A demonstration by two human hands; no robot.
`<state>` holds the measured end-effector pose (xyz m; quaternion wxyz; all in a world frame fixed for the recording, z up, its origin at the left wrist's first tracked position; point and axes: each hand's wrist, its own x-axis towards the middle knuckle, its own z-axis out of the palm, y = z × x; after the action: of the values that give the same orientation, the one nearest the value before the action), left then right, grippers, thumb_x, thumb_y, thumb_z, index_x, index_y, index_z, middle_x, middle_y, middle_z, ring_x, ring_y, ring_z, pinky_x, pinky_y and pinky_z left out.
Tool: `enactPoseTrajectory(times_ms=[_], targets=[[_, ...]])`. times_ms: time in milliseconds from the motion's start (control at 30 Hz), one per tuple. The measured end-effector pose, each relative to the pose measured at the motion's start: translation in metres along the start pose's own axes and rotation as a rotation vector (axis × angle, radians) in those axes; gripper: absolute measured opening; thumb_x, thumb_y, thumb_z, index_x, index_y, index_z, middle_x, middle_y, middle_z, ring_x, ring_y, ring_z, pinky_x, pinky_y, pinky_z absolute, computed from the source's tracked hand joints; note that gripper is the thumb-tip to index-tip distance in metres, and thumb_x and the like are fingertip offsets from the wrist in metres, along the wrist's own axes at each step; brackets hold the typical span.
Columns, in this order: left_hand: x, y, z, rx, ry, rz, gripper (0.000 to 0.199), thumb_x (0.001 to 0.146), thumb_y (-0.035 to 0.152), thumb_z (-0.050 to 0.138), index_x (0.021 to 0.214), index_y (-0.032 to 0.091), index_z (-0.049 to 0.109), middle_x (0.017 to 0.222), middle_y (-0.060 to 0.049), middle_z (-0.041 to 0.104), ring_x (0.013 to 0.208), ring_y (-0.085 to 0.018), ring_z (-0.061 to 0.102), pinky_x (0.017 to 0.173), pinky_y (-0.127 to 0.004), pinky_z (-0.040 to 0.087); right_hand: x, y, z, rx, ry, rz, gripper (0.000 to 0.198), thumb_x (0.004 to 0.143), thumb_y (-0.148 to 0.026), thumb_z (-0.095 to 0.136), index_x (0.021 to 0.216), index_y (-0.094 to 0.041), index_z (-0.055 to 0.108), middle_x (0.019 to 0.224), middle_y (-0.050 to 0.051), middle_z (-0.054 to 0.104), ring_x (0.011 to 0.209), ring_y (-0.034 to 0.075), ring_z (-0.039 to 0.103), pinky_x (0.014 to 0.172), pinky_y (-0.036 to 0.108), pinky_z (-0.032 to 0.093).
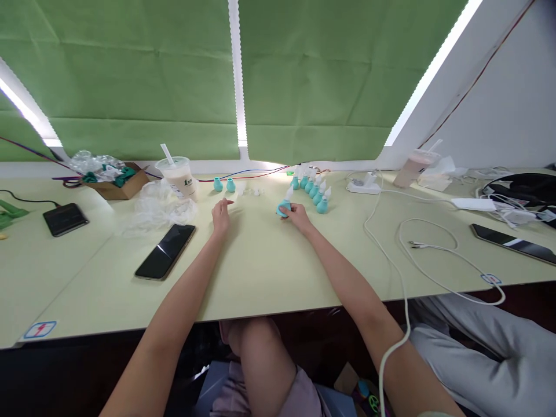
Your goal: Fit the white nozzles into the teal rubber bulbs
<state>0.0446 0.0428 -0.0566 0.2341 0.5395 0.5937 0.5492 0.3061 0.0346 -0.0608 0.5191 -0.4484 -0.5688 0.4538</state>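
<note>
My right hand (297, 216) is closed around a teal squeeze bulb (283, 207) with a translucent pointed tip, tilted just above the table. My left hand (220, 217) rests near the table's middle, its fingers partly stretched out and no object visible in them. Just beyond it stand two teal bulbs (230, 185) without tips. Small clear pieces (256, 191) lie to the right of these. Behind my right hand, several teal bulbs with translucent tips (322, 204) stand upright in a slanting row.
At left are a black phone (165, 252), crumpled clear plastic bags (158, 205), a drink cup (178, 175) and a cardboard box (125, 184). A white cable (391, 260) crosses the right side, near a power strip (364, 186). Another person's legs (486, 353) show at lower right.
</note>
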Motion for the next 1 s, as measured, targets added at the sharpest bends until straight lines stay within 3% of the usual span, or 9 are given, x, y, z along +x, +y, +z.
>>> enactPoseTrajectory(times_ms=[100, 233, 433, 600, 767, 1000], targets=[[-0.005, 0.006, 0.000, 0.042, -0.048, 0.039, 0.052, 0.093, 0.053, 0.025, 0.092, 0.021, 0.067, 0.108, -0.008, 0.064, 0.106, -0.024, 0.051, 0.092, -0.038, 0.042, 0.002, 0.004, -0.001, -0.047, 0.021, 0.000, 0.042, 0.059, -0.053, 0.075, 0.075, -0.016, 0.066, 0.077, 0.005, 0.069, 0.067, 0.016, 0.063, 0.072, 0.036, 0.056], [-0.009, 0.010, 0.000, 0.075, -0.091, 0.065, 0.052, 0.093, 0.051, 0.026, 0.089, 0.020, 0.068, 0.104, -0.009, 0.064, 0.107, -0.025, 0.051, 0.096, -0.039, 0.038, -0.002, 0.004, -0.001, -0.123, 0.000, -0.056, 0.044, 0.065, -0.047, 0.071, 0.098, -0.019, 0.069, 0.093, 0.003, 0.070, 0.086, 0.018, 0.063, 0.082, 0.034, 0.053], [-0.008, 0.009, 0.002, 0.076, -0.108, 0.079, 0.049, 0.093, 0.049, 0.029, 0.088, 0.020, 0.067, 0.099, -0.008, 0.064, 0.106, -0.025, 0.052, 0.096, -0.039, 0.037, -0.001, 0.007, -0.001, -0.126, 0.096, -0.020, 0.036, 0.063, -0.050, 0.070, 0.071, -0.015, 0.065, 0.070, 0.004, 0.065, 0.063, 0.017, 0.062, 0.069, 0.036, 0.054], [-0.010, 0.011, 0.002, 0.095, -0.131, 0.085, 0.049, 0.093, 0.049, 0.029, 0.086, 0.019, 0.068, 0.091, -0.008, 0.064, 0.101, -0.025, 0.053, 0.092, -0.039, 0.039, -0.001, 0.006, -0.002, -0.265, 0.078, -0.046, 0.039, 0.062, -0.051, 0.070, 0.084, -0.018, 0.067, 0.080, 0.002, 0.068, 0.076, 0.018, 0.063, 0.078, 0.035, 0.052], [-0.010, 0.011, 0.002, 0.097, -0.147, 0.095, 0.052, 0.093, 0.052, 0.028, 0.086, 0.019, 0.068, 0.095, -0.009, 0.065, 0.100, -0.025, 0.054, 0.091, -0.039, 0.039, -0.005, 0.001, 0.001, -0.360, 0.181, -0.049, 0.039, 0.069, -0.057, 0.060, 0.066, -0.018, 0.061, 0.062, 0.002, 0.062, 0.060, 0.019, 0.061, 0.064, 0.033, 0.051], [-0.010, 0.005, 0.005, 0.079, -0.159, 0.091, 0.053, 0.092, 0.053, 0.028, 0.085, 0.019, 0.068, 0.094, -0.009, 0.065, 0.099, -0.025, 0.055, 0.090, -0.039, 0.040, -0.009, -0.002, 0.003, -0.453, 0.214, -0.072, 0.036, 0.069, -0.054, 0.062, 0.069, -0.018, 0.063, 0.063, 0.002, 0.063, 0.062, 0.019, 0.061, 0.062, 0.030, 0.047]])
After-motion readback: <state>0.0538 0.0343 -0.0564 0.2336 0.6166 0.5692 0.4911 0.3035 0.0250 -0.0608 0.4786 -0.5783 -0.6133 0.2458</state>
